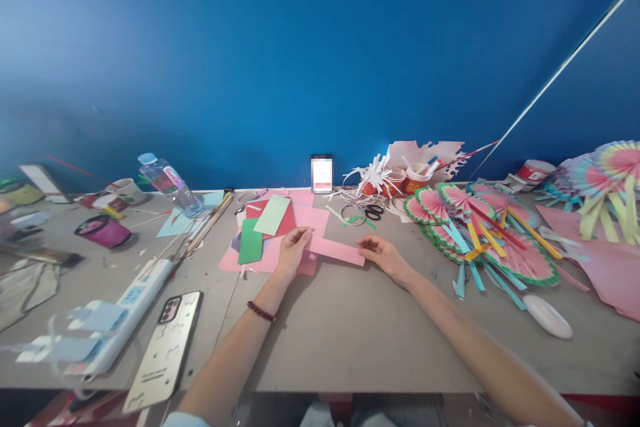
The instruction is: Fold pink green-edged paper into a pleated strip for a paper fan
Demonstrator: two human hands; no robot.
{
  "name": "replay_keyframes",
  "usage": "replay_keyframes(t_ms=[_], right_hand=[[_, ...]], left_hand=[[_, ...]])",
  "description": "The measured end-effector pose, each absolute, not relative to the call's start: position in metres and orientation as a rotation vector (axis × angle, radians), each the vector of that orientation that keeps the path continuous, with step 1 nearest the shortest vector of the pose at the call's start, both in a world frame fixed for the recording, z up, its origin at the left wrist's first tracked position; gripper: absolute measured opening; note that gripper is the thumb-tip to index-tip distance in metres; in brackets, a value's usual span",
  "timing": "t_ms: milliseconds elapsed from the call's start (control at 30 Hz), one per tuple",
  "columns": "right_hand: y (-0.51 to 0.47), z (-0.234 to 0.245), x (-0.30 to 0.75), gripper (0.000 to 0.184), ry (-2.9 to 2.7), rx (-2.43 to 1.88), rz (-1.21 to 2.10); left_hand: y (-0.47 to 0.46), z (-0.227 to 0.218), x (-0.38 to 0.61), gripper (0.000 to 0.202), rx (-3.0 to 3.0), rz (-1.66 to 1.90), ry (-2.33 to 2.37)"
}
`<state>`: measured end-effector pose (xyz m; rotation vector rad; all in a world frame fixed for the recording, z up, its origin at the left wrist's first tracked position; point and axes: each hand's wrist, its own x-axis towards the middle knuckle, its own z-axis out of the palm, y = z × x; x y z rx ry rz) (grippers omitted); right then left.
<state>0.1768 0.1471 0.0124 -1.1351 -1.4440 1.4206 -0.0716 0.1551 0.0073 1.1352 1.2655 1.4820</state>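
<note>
Head view, left hand [293, 250], right hand [383, 255], one pink strip [337, 250] between

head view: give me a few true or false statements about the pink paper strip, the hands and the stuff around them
1. The left hand and the right hand each touch one end of the pink paper strip. True.
2. The scissors are in the right hand. False: they lie on the table beyond the strip, near the paper cups.
3. A phone lies back up on the table, to the left of the left hand. True.
4. The folded paper fans are piled on the left side of the table. False: they are on the right side.
5. A bead bracelet is on the left wrist. True.
</note>
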Motion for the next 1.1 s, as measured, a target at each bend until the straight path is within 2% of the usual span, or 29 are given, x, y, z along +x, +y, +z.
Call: replay_keyframes(t_ms=[267, 500, 567, 633, 700, 800, 933, 1100], right_hand=[[0.146, 0.013, 0.173, 0.038, -1.281, -1.159, 1.530], [0.145, 0.011, 0.172, 0.038, -1.308, -1.197, 1.376], [0.145, 0.009, 0.171, 0.037, -1.333, -1.196, 1.315], [0.145, 0.006, 0.169, 0.035, -1.350, -1.190, 1.241], [0.143, 0.005, 0.167, 0.032, -1.366, -1.180, 1.144], [0.137, 0.006, 0.161, 0.024, -1.429, -1.172, 0.941], [0.123, 0.014, 0.158, 0.011, -1.648, -1.081, 0.506], [0.113, 0.021, 0.157, 0.021, -2.031, -0.729, -0.058]], left_hand=[[0.157, 0.009, -0.071, 0.027, 1.155, 1.534, 1.251], [0.146, 0.018, -0.068, 0.033, 1.454, 1.526, 1.388], [0.140, 0.022, -0.067, 0.036, 1.641, 1.623, 1.548], [0.135, 0.025, -0.065, 0.029, 1.872, 1.749, 1.665], [0.129, 0.026, -0.060, 0.011, 2.155, 1.774, 1.603], [0.119, 0.026, -0.047, 0.014, 2.420, 1.557, 1.298], [0.109, 0.026, -0.030, 0.022, 2.137, 1.260, 1.235], [0.110, 0.028, -0.024, 0.035, 1.581, 1.196, 1.170]])
